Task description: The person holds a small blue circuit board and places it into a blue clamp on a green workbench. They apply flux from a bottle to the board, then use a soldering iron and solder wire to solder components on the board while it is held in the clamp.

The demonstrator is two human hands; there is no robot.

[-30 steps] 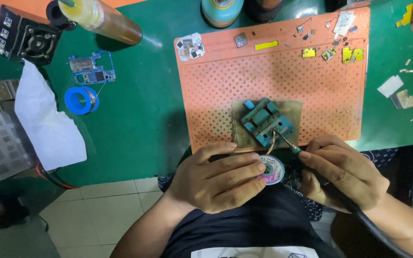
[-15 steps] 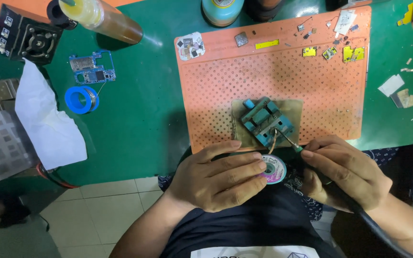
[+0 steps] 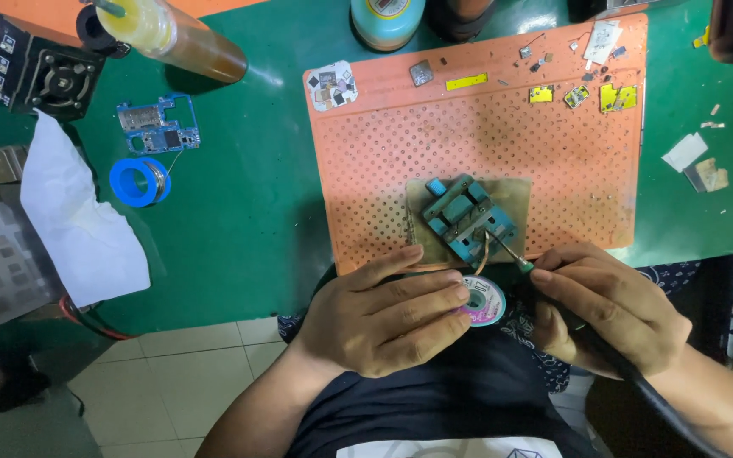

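Across the green bench mat (image 3: 248, 212) lies a salmon-orange silicone work pad (image 3: 553, 144), rectangular and dotted with rows of small holes, its top strip littered with tiny chips and yellow scraps. At the left edge a crumpled white cloth (image 3: 78, 220) sits beside a blue tape roll (image 3: 139, 181) and a bare blue circuit board (image 3: 159, 125). Near the pad's lower edge, a teal metal board clamp (image 3: 466, 216) rests on a tan square. The left hand (image 3: 383, 318) lies flat-fingered, fingertips pinching a small round spool of braided wick (image 3: 483, 299), whose copper strand curves up to the clamp. The right hand (image 3: 608, 309) is closed in a pen grip around a black soldering iron (image 3: 553, 288), its thin tip touching the clamp's lower right corner.
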